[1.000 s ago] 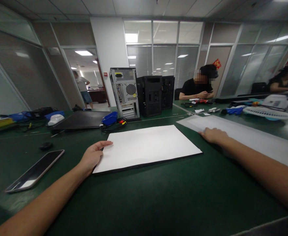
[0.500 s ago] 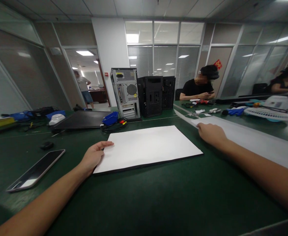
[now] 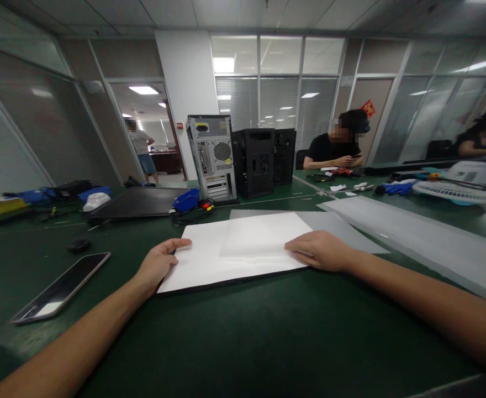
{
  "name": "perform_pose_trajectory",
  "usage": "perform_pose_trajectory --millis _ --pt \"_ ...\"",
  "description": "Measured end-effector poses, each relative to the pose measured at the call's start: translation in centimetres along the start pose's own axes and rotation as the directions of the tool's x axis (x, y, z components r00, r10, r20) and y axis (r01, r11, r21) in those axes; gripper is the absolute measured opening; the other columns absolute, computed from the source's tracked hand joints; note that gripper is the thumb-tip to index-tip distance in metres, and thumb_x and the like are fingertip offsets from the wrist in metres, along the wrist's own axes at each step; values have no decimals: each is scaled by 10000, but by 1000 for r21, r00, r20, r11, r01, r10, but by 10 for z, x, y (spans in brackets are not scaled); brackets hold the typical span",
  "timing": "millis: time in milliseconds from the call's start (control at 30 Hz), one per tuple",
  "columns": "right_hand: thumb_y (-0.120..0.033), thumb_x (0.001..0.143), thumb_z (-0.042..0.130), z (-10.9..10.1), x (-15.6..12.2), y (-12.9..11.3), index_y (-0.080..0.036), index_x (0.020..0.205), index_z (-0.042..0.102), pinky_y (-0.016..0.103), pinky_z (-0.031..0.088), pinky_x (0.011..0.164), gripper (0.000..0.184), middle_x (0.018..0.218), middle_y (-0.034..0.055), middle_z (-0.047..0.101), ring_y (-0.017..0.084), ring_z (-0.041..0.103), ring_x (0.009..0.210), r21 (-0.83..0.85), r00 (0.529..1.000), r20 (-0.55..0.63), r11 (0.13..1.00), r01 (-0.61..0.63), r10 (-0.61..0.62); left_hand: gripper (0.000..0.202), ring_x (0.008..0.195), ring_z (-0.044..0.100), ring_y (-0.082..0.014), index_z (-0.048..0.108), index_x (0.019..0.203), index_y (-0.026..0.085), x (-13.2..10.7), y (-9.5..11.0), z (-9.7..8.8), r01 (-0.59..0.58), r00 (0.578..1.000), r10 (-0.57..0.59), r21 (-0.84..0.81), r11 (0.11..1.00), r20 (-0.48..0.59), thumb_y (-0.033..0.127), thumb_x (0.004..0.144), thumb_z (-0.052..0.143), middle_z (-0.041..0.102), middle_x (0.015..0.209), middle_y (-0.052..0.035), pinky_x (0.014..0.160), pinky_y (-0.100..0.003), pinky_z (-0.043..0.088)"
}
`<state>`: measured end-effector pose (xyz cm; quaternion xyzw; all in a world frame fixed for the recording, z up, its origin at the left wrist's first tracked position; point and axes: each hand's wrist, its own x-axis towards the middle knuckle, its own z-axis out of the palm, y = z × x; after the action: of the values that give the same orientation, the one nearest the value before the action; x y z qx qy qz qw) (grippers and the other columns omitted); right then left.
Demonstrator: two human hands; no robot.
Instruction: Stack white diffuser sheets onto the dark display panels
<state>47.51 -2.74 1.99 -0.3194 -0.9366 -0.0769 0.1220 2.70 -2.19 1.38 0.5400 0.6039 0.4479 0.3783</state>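
Two bare hands at a green table (image 3: 243, 337). The white panel (image 3: 205, 265), black-edged, lies flat at the centre. At its 9 o'clock edge, the left hand (image 3: 154, 265) is closed on the rim, forefinger laid over the top face, presumably to keep the panel from sliding. The right hand (image 3: 320, 251) has its fingers together on the near edge of a translucent sheet (image 3: 326, 222), which overlaps the panel's right part and extends past it toward 3 o'clock; whether those fingertips also touch the panel is unclear. Further translucent sheets (image 3: 417, 243) lie at 3 o'clock, seemingly within easy reach; a phone (image 3: 63, 287) rests apart at 8 o'clock.
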Motion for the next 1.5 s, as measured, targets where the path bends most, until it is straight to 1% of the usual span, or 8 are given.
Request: perform_pose_trajectory --millis 100,200,367,500,867,1033,1233,1500 --pt "-386 995 443 -3 -3 4 -226 1255 660 359 492 959 375 1210 54 693 202 653 1082 35 999 -31 999 35 -34 625 1077 668 -213 741 1069 219 0 0 0 13 1000 -13 13 1000 -1 13 536 488 666 1347 -13 755 -267 520" --pt "-422 992 425 -4 -6 16 -215 1230 676 393 494 944 403 1207 71 693 238 656 1068 -60 985 -87 987 -152 147 610 1117 652 -217 748 1042 226 0 0 1 5 1000 -5 23 1000 -12 10 535 486 672 1339 -10 800 -281 519" --pt "-479 966 388 -4 -14 43 -216 1133 722 428 512 795 457 1109 102 720 306 672 961 -245 824 -108 789 -564 556 579 1149 639 -224 764 984 249 1 -1 0 -24 999 25 25 999 -20 2 535 493 702 1290 -5 863 -307 507" --pt "-511 946 383 -3 -18 55 -242 1098 742 423 500 743 473 1014 104 737 312 674 900 -256 749 -2 724 -641 662 604 1150 637 -210 756 1017 249 4 -5 -2 -20 1000 20 16 1000 3 -6 544 481 677 1331 3 839 -286 507" --pt "-509 974 385 5 -9 33 -199 1234 677 413 475 972 499 1251 76 673 264 625 1119 3 916 45 917 -400 399 590 1164 634 -210 767 1014 261 2 -2 -2 -40 999 42 65 997 -30 -9 566 494 685 1321 10 890 -302 504" --pt "-555 981 353 4 -8 33 -215 1243 666 426 477 962 531 1259 69 669 275 632 1112 -10 877 -42 877 -480 479 543 1107 656 -216 766 1005 238 0 1 0 -37 999 39 57 998 -36 9 578 520 698 1299 -12 823 -286 521" --pt "-543 963 361 -6 -15 47 -231 1098 736 413 508 794 506 1100 78 725 296 668 956 -137 794 -20 785 -604 608 579 664 656 -155 723 1155 237 -2 1 0 14 1000 -13 50 999 -28 77 621 565 672 1326 -46 504 -247 450" --pt "-497 968 384 3 -12 45 -195 1118 730 408 495 891 483 1155 91 711 271 654 1015 -87 878 30 876 -474 478 633 558 597 -125 647 1296 233 -3 3 0 35 997 -29 88 995 -77 114 675 614 743 1105 -45 472 -234 409"
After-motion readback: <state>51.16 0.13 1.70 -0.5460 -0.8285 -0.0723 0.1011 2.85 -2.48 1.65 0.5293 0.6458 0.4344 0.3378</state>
